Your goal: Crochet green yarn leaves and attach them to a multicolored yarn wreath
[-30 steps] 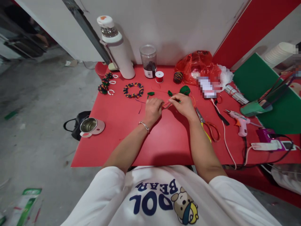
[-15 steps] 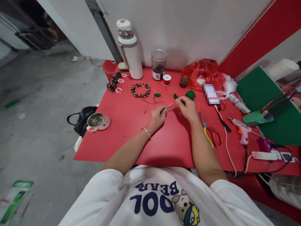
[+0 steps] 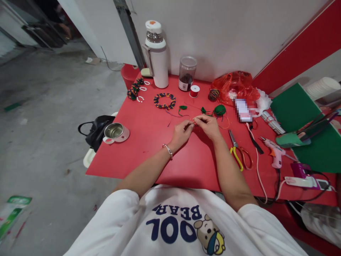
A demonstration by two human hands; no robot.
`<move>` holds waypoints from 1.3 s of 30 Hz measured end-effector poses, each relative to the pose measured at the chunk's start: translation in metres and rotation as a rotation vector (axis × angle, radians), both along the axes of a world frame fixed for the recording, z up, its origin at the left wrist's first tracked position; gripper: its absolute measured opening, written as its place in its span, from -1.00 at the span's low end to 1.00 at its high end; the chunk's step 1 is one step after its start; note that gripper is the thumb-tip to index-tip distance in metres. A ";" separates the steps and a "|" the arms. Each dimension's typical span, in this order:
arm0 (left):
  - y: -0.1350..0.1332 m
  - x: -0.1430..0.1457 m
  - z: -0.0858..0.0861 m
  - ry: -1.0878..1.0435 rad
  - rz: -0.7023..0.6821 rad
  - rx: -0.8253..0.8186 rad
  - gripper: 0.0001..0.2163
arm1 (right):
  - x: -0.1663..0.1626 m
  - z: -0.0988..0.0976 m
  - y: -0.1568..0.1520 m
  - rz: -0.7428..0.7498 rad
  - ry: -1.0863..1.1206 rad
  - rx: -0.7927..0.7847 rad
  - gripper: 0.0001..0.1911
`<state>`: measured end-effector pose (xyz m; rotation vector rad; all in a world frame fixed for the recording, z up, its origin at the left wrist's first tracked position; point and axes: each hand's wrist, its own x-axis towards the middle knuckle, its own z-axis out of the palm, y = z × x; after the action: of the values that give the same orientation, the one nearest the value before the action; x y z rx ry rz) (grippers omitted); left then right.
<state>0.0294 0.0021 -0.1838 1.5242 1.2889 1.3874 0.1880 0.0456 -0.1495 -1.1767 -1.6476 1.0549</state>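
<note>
My left hand (image 3: 183, 131) is closed in a pinch over the middle of the red table; the thin needle seen in it earlier is now mostly hidden by the fingers. Touching its fingertips, my right hand (image 3: 207, 126) pinches a fine red-orange thread (image 3: 195, 123). Just beyond the hands lie two small green leaf-shaped pieces, one to the left (image 3: 183, 107) and one nearer the right hand (image 3: 203, 110). A ball of green yarn (image 3: 220, 110) rests beside the latter. Purple thread (image 3: 178, 115) trails on the table left of the fingers.
Scissors (image 3: 238, 149), a pink glue gun (image 3: 275, 153) and a phone (image 3: 243, 110) lie right. A braided multicoloured ring (image 3: 164, 101), a thread spool (image 3: 194, 91), a jar (image 3: 187, 73) and a white flask (image 3: 159, 65) stand or lie behind. A mug (image 3: 117, 133) sits left.
My hands have come together, fingertips meeting, where they were slightly apart before. The needle in my left hand has become hidden. The whole view has shifted a little.
</note>
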 end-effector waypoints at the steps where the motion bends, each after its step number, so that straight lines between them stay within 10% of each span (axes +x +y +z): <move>1: -0.002 -0.003 0.002 0.006 0.038 0.015 -0.90 | 0.000 -0.001 0.000 0.000 -0.008 -0.008 -0.66; 16: -0.012 -0.064 0.006 -0.330 0.390 -0.083 -0.79 | -0.096 0.012 0.030 0.133 -0.816 0.186 -0.85; 30: -0.021 -0.048 0.004 -0.092 0.033 -0.016 -0.83 | -0.026 0.025 -0.040 0.136 0.314 -0.498 -0.58; 39: -0.031 -0.036 0.003 0.108 -0.078 0.049 -0.89 | 0.013 0.014 -0.041 -0.097 0.586 -0.415 -0.50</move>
<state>-0.0062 -0.0285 -0.1808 1.6849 1.2534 1.3115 0.2005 0.0048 -0.1353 -1.0470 -0.9347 1.5478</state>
